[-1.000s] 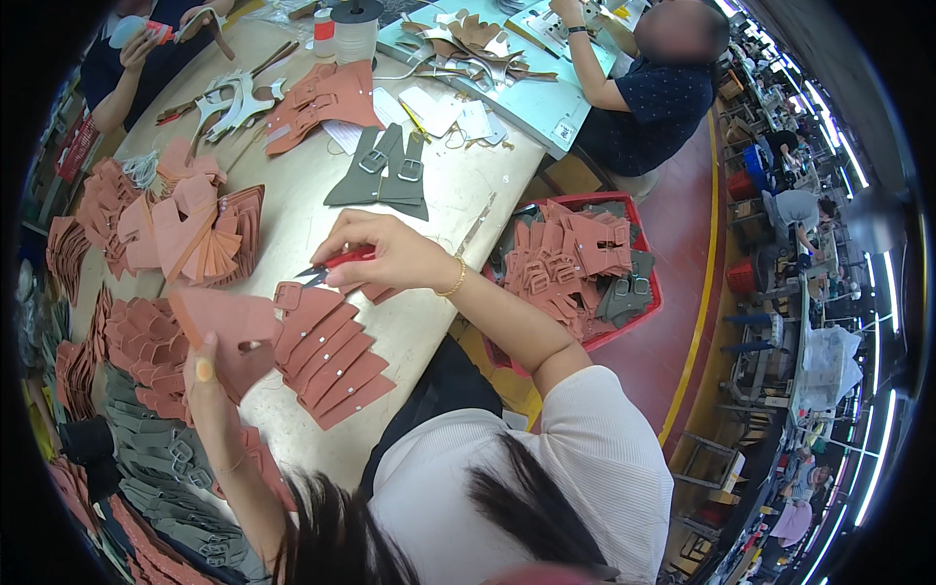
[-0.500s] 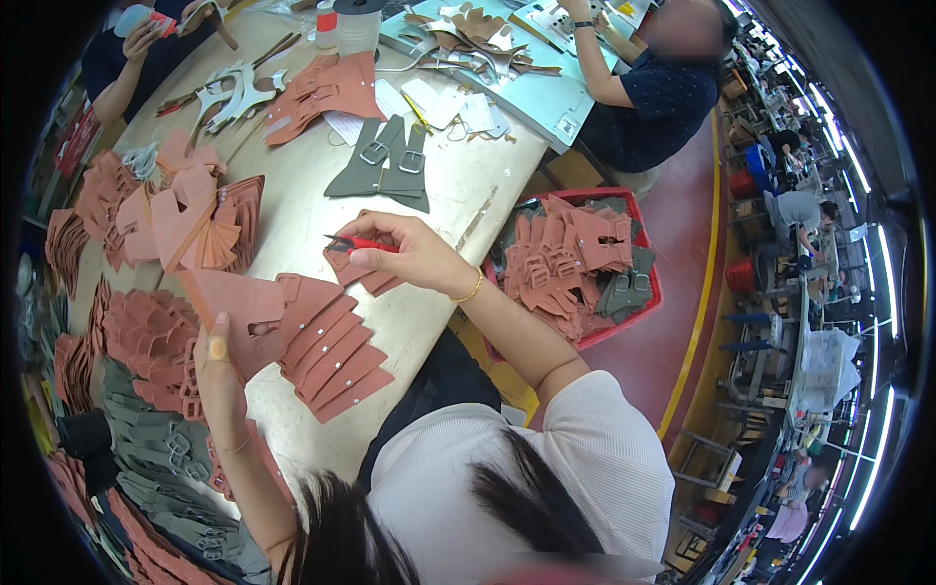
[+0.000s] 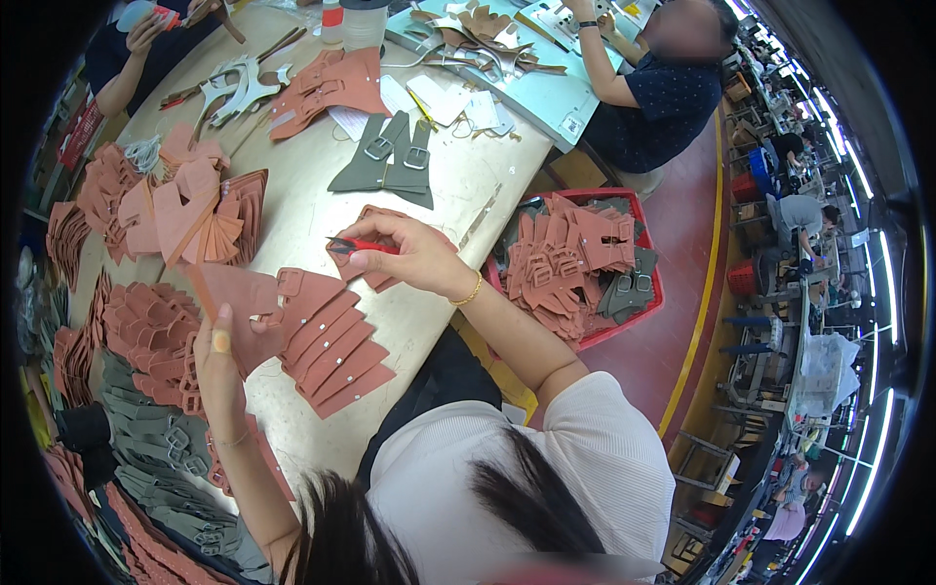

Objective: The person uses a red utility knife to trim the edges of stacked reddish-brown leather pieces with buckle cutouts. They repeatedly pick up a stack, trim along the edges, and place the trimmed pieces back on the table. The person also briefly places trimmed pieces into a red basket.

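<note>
A: Left hand closed on a matte terracotta leather piece with buckle, held over the beige counter.

B: Right hand pinched shut on red-handled snips. Workshop aisle noted beyond.

Red crate beside the table, stuffed w/ rust-brown and grey-green leather cutouts w/ buckles. On the tabletop: a pair of grey-green buckled pieces, a fanned stack of brown pieces, more brown stacks along the left edge, plus white paper slips. Far end: person in a dark dotted shirt at a pale blue work surface, another person's arm top left, rows of machines off to the right.
</note>
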A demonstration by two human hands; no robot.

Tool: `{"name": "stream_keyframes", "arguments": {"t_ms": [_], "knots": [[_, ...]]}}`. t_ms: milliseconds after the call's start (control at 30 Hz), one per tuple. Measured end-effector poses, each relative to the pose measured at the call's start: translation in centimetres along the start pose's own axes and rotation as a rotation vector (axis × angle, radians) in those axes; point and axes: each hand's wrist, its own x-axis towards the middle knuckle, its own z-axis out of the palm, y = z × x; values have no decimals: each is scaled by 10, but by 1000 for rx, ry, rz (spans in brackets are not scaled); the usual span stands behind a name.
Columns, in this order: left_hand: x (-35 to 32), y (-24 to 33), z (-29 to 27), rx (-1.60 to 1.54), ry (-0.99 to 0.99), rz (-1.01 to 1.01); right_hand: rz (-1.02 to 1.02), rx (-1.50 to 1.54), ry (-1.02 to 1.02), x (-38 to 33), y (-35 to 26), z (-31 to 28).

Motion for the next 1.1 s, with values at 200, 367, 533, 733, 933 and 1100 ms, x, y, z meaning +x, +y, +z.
{"name": "stream_keyframes", "arguments": {"t_ms": [200, 367, 533, 733, 933, 1100], "knots": [[7, -6, -3, 30, 25, 32, -108, -14, 35, 3, 8, 1], [13, -15, -5, 84, 52, 84, 1, 37, 23, -1, 9, -1], [11, -11, -6, 141, -33, 96, -148, 17, 53, 5, 16, 5], [5, -7, -3, 82, 5, 64, -67, -7, 39, 6, 15, 9], [5, -8, -4, 74, 16, 29, -10, 30, 30, 3, 11, 12], [5, -9, -2, 120, 35, 44, -43, 44, 35, 2, 13, 12]]}}
